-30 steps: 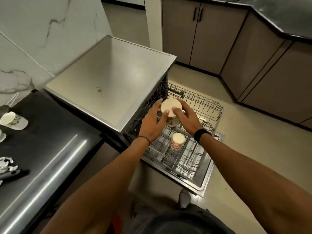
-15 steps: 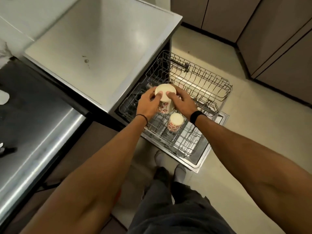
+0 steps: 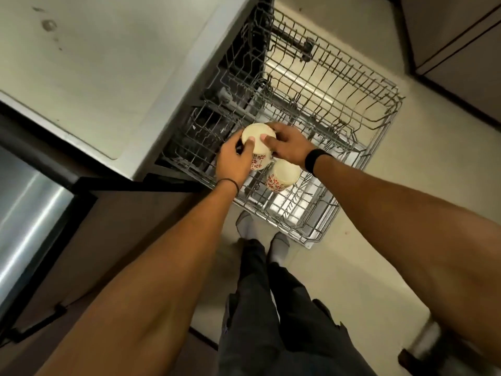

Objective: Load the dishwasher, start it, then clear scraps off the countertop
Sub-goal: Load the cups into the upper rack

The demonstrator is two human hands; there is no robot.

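A cream cup with red flower print is upside down over the pulled-out wire rack of the dishwasher. My left hand grips its left side and my right hand grips its right side, fingers on the base. A second, matching cup stands upside down in the rack just to the right and nearer to me, below my right wrist. Whether the held cup touches the rack tines I cannot tell.
The dishwasher's flat steel top fills the upper left. A dark steel countertop lies at the left edge. Brown cabinet doors stand at the upper right. My legs and socked feet are on the beige floor just in front of the rack.
Both hands have brought the cup lower and closer to the rack beside the second cup. The camera has tilted down, so the countertop scraps have left the view.
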